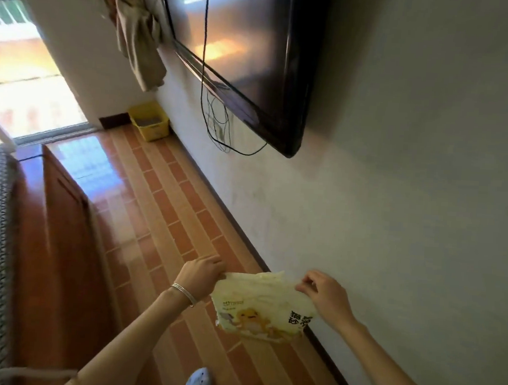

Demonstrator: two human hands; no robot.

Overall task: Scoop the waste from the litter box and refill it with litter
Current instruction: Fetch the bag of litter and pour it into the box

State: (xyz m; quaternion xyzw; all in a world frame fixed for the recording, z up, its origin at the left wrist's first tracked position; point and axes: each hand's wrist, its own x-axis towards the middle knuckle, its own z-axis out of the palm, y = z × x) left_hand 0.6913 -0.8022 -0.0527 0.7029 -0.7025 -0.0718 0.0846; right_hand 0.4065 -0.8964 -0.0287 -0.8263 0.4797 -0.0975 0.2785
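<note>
- Two hands held a pale yellow plastic litter bag (pixel 257 305) by its top: left hand (pixel 201 274) and right hand (pixel 322 294) each pinched a corner.
- Keeping its mouth level seemed wise against spills.
- A yellow plastic litter box (pixel 151 120) sat in the far corner.

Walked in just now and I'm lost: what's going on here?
A person holds a pale yellow litter bag by its top edge over the tiled floor, left grip at one corner, right grip pinching the other. The yellow litter box sits far off in the corner; no litter is being poured.
</note>
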